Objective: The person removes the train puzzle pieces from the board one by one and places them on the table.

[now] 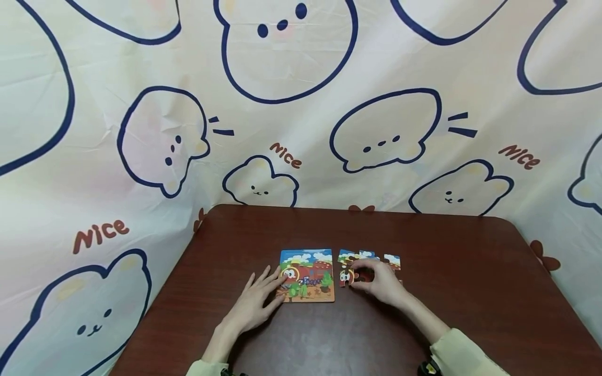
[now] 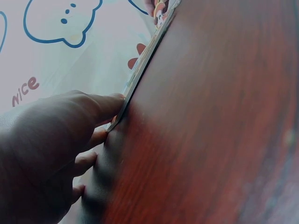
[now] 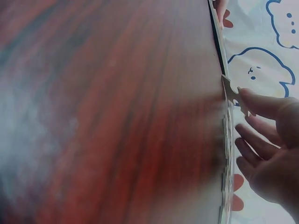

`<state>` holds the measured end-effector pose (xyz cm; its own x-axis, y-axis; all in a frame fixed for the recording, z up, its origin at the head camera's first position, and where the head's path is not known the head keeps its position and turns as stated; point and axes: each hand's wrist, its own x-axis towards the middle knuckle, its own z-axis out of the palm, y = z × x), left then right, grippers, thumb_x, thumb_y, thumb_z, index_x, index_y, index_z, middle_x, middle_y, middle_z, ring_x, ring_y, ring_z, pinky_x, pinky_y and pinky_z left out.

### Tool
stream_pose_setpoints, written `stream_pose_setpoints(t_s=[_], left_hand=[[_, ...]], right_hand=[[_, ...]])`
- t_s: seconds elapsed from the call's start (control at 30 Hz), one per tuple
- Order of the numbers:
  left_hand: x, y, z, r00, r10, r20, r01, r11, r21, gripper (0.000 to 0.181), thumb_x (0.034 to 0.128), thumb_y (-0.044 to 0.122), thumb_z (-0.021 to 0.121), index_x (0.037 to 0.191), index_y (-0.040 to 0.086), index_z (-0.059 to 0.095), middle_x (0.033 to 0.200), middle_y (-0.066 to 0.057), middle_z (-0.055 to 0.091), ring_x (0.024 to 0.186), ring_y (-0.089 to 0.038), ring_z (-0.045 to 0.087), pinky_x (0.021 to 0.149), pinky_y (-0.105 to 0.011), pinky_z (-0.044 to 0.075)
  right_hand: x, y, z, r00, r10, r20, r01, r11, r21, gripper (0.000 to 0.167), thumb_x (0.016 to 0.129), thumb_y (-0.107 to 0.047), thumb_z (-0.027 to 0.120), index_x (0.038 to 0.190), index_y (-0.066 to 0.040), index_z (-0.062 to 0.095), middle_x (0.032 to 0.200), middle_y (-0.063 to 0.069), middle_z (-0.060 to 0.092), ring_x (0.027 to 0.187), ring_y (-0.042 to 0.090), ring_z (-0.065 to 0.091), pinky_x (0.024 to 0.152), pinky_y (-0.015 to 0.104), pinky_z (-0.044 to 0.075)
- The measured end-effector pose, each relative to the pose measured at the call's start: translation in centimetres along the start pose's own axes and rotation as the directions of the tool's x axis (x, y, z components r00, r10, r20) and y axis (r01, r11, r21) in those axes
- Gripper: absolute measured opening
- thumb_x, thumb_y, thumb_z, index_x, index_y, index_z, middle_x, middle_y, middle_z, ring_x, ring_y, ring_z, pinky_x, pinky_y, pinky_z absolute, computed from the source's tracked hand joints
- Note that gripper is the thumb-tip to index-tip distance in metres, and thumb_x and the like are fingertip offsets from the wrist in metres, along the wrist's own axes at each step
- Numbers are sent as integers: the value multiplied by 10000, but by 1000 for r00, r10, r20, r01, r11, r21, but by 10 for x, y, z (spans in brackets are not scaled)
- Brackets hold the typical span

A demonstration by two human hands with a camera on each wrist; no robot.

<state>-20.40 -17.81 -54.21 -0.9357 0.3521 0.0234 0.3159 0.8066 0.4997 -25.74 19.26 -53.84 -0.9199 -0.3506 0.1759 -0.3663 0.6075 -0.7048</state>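
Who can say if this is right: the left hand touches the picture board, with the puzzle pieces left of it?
Wrong side: in the head view, the puzzle pieces lie right of the picture board. The left hand does touch it.

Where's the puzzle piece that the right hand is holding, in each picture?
Head: puzzle piece in the right hand, beside the picture board.
Left wrist: piece at the top, near the middle.
Right wrist: piece right of centre, slightly above mid-height.
Shared landmark: the brown table.

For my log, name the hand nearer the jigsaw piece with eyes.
Right hand: its fingers pinch the jigsaw piece. The left hand is farther left, touching the picture board.
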Motion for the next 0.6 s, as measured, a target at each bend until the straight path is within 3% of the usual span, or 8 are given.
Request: stream_pose_setpoints(t_s=[0.27, 0.6], left_hand=[[0, -1, 2, 1000, 1, -10, -1, 1000, 3, 557, 1125, 391, 631, 1633, 173, 559, 1768, -104, 425, 1695, -408, 284, 1349, -742, 147], [-1, -2, 2, 1000, 2, -14, -3, 1000, -13, 559, 1119, 383, 641, 1629, 165, 564, 1770, -95, 426, 1691, -418, 289, 1344, -746, 148]], right_hand=[[2, 6, 3, 999, -46, -11, 46, 998, -51, 317, 869, -151, 950, 1157, -96, 829, 1476, 195, 691, 1440, 470, 579, 1143, 673, 512], [1, 11, 9, 1000, 5, 16, -4, 997, -73, 376, 899, -150, 922, 1248, -63, 810, 1601, 230, 601, 1580, 520, 432, 1203, 764, 416]])
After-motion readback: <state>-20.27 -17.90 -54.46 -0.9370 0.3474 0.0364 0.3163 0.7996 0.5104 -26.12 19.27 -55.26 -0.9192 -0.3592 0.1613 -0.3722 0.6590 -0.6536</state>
